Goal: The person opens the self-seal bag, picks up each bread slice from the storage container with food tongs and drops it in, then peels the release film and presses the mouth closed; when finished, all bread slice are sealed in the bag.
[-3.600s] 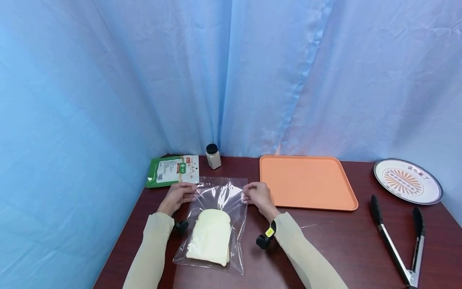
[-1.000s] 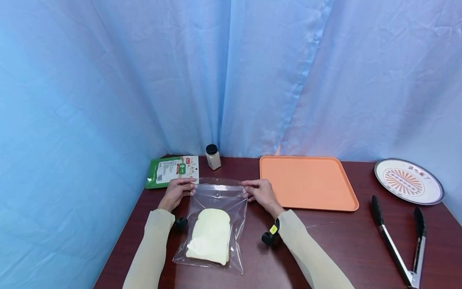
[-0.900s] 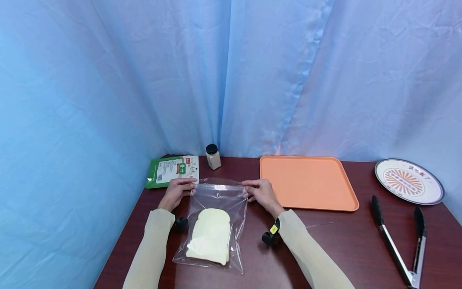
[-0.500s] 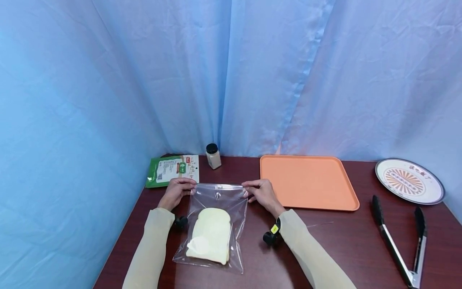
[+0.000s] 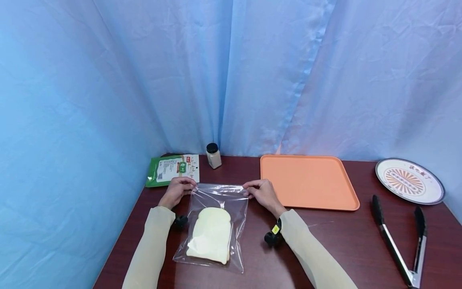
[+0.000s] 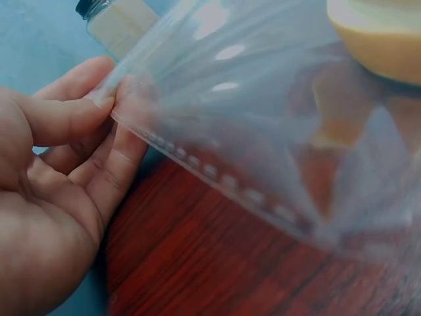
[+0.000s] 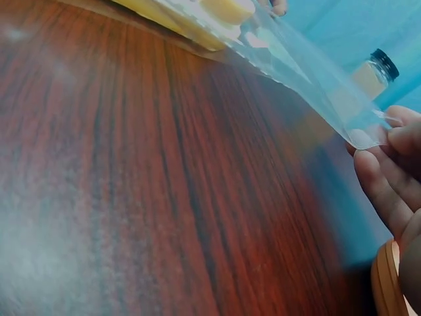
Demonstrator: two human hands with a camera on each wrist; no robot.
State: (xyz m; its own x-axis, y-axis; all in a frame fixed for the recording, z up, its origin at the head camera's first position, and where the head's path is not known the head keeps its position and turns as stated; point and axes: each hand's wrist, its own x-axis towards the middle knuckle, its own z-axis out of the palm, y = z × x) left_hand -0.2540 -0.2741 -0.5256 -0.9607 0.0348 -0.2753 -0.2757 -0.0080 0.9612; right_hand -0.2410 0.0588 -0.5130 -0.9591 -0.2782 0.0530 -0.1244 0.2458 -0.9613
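Observation:
A clear plastic bag (image 5: pixel 236 212) lies on the table with slices of white bread (image 5: pixel 210 233) inside, one stacked slightly off the other. My left hand (image 5: pixel 177 192) pinches the bag's upper left corner between thumb and fingers. At the upper right corner, my right hand (image 5: pixel 264 194) pinches the film the same way. The top edge runs straight between the two hands. In the left wrist view the film is drawn taut from the fingertips, and a crust (image 6: pixel 381 56) shows through it. The right wrist view shows the bag's corner (image 7: pixel 363 137) between thumb and fingers.
A green and white packet (image 5: pixel 171 170) lies beyond the left hand, with a black-capped jar (image 5: pixel 213 157) beside it. Behind the right hand is an orange tray (image 5: pixel 306 180). A patterned plate (image 5: pixel 426 188) and tongs (image 5: pixel 393 245) are at the right. Blue curtains (image 5: pixel 231 80) enclose the table.
The bag's top flap, which stood up beyond the hands a second ago, is now folded down level with the fingertips. Both hands keep their grip, nearly in place.

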